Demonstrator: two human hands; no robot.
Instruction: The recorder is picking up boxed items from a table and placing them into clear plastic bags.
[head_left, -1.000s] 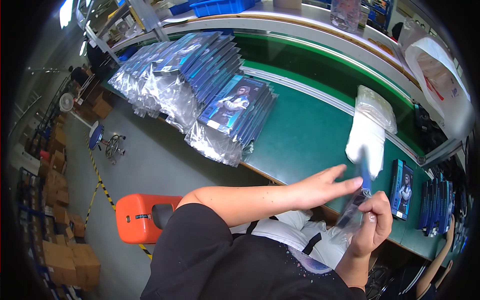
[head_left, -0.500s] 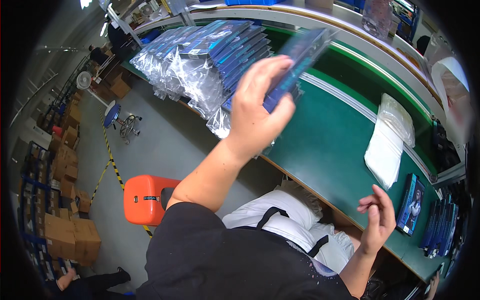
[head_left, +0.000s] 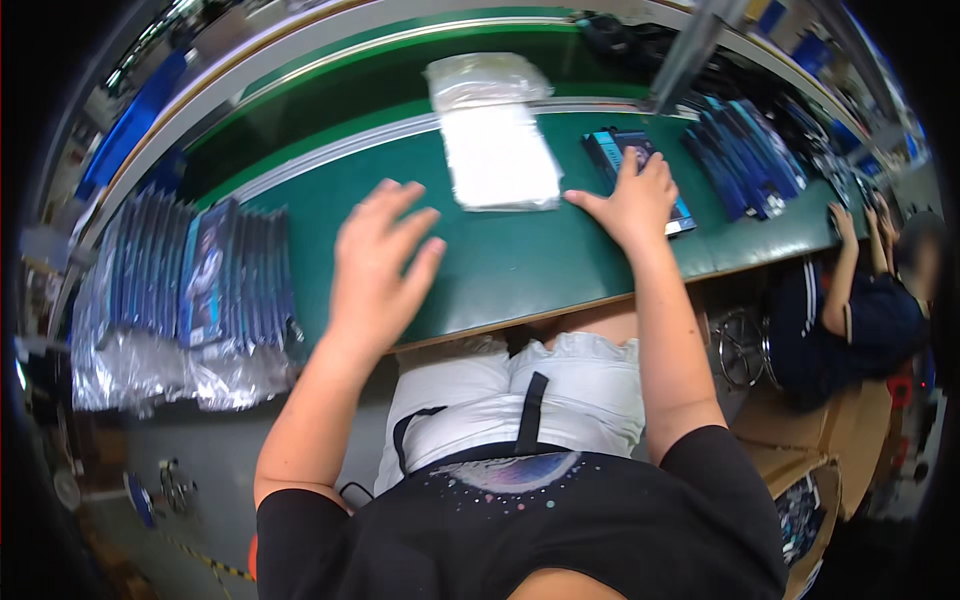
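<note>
My left hand [head_left: 378, 265] is raised over the green table with its fingers apart and nothing in it. On the right, my right hand [head_left: 640, 205] spreads over a flat dark-blue box [head_left: 606, 152] with a printed front; its fingers lie over the box and the thumb points out to the left, apart from it. Whether the fingertips press on the box I cannot tell. Between the hands, farther back, lies a stack of clear plastic bags [head_left: 500, 155]. At the left, bagged blue boxes [head_left: 208, 270] stand in a tight row, their loose plastic ends hanging toward me.
More blue boxes [head_left: 742, 158] lean together at the right of the green table [head_left: 490, 270]. Beyond them, a co-worker [head_left: 850, 320] sits at the table. An open carton [head_left: 850, 440] stands on the floor at the right. A metal post [head_left: 690, 55] rises behind.
My left hand has let go of a bagged blue box, now apparently among those at the left, and moved back right. My right hand has reached onto the single box. The view has turned right.
</note>
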